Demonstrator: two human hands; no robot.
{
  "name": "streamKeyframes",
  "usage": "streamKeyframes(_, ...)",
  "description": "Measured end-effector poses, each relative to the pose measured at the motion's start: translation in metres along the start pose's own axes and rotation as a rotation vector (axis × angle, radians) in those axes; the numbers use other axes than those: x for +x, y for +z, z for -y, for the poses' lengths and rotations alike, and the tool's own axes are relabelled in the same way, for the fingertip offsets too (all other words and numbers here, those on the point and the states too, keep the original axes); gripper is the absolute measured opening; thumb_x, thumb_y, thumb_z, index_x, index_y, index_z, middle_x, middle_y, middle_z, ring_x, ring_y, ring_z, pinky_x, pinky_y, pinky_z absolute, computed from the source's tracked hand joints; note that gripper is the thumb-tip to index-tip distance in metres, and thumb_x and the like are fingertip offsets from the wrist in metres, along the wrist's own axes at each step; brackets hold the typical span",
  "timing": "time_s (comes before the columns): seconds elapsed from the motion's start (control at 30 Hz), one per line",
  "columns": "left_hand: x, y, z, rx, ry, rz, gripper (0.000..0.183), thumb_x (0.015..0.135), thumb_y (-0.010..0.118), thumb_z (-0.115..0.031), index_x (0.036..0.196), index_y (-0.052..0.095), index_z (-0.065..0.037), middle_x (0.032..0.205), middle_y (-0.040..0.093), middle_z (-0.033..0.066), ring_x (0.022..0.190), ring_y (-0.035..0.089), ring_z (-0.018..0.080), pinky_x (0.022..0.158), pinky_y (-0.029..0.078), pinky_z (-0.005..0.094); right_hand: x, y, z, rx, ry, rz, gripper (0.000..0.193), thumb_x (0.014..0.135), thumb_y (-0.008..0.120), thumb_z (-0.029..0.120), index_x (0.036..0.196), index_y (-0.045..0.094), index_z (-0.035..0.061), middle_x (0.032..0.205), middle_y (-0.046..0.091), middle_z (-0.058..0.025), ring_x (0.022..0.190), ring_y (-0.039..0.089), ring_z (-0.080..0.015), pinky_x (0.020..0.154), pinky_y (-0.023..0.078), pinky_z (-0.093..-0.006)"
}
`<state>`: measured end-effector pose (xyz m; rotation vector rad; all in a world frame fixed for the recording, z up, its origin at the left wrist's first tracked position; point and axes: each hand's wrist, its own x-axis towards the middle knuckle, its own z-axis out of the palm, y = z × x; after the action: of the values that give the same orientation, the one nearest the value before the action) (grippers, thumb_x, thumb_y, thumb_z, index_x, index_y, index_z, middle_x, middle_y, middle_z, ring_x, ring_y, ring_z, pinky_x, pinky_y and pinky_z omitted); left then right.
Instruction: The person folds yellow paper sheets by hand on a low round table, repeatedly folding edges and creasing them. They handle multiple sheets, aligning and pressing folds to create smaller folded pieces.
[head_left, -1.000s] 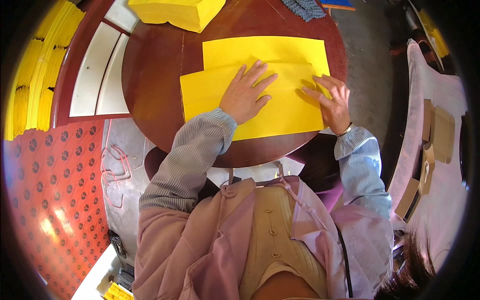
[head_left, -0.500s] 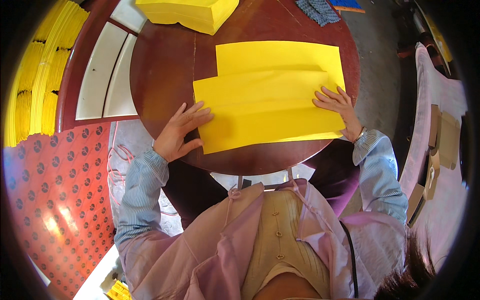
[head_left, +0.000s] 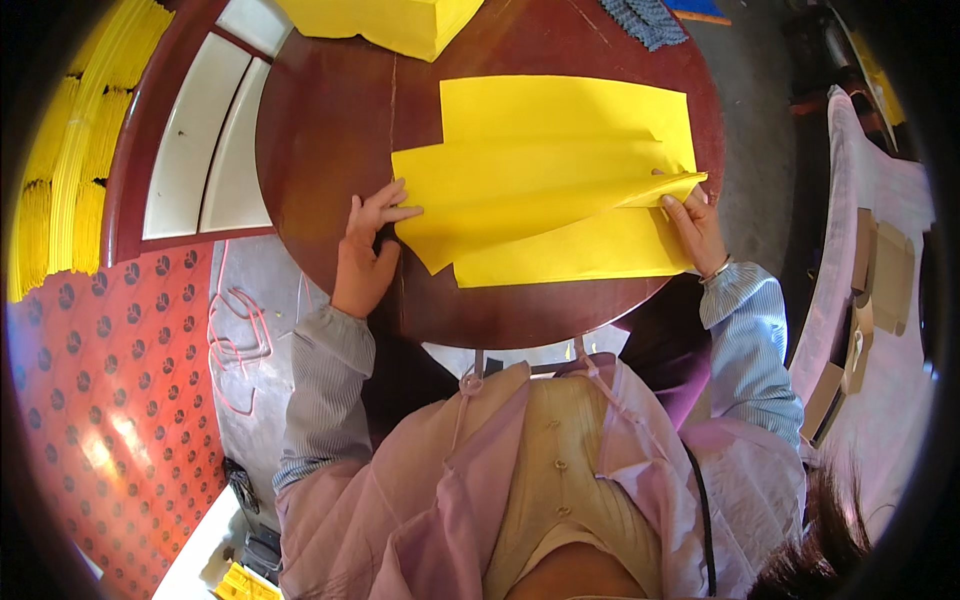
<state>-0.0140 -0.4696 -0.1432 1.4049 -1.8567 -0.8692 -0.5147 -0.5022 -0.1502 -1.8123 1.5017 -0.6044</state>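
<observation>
Two overlapping yellow sheets, paper or thin cloth, lie on a round dark-red table. The upper yellow sheet (head_left: pixel 520 195) has a lengthwise crease, and its near edge rises toward the right. My right hand (head_left: pixel 695 228) pinches that sheet's right end, thumb on top and fingers partly hidden beneath. At its left end, my left hand (head_left: pixel 370 250) rests with fingers apart, fingertips touching the edge. The other yellow sheet (head_left: pixel 570 105) shows beyond the upper one; a yellow layer (head_left: pixel 570 255) also shows on its near side.
A yellow stack (head_left: pixel 385 22) sits at the table's far side, with a blue-grey cloth (head_left: pixel 645 22) at the far right. Bundled yellow sheets (head_left: pixel 75 150) stand on the left. Cardboard boxes (head_left: pixel 885 270) lie on a pale cover at right. A pink cord (head_left: pixel 240 335) lies on the floor.
My right hand has gone from lying flat on the upper sheet to gripping its right end, and the near edge has lifted away. My left hand has turned and drawn slightly off the sheet.
</observation>
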Motion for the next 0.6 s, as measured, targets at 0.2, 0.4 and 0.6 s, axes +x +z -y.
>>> streamKeyframes(0.2, 0.001, -0.009, 0.001, 0.107, 0.022, 0.112, 0.077, 0.082, 0.051, 0.017, 0.154, 0.046, -0.008, 0.136, 0.072, 0.0074, 0.144, 0.055, 0.0293, 0.131, 0.006, 0.0611, 0.008, -0.003, -0.001, -0.003, -0.211, -0.013, 0.035, 0.102, 0.057, 0.014, 0.132, 0.069, 0.0017, 0.132, 0.072, -0.0111, 0.125, 0.066, -0.0239, 0.121, 0.039, -0.0398)
streamKeyframes(0.4, 0.002, -0.025, 0.005, 0.040, 0.054, 0.252, 0.061, 0.082, 0.059, 0.011, 0.138, 0.063, -0.013, 0.158, 0.054, 0.0076, 0.147, 0.050, 0.0322, 0.131, 0.007, 0.0626, 0.010, 0.006, -0.016, 0.186, 0.099, -0.123, 0.028, 0.103, 0.060, 0.021, 0.115, 0.074, -0.0010, 0.102, 0.076, -0.0067, 0.095, 0.072, -0.0169, 0.089, 0.054, -0.0322)
streamKeyframes(0.6, 0.001, -0.009, 0.007, -0.023, 0.008, 0.098, 0.072, 0.083, 0.072, -0.002, 0.151, 0.052, -0.014, 0.139, 0.069, 0.0092, 0.140, 0.057, 0.0280, 0.131, 0.012, 0.0590, 0.021, 0.001, -0.007, 0.206, 0.345, -0.091, 0.038, 0.104, 0.069, 0.037, 0.111, 0.076, 0.0005, 0.093, 0.076, -0.0039, 0.081, 0.071, -0.0119, 0.076, 0.055, -0.0277)
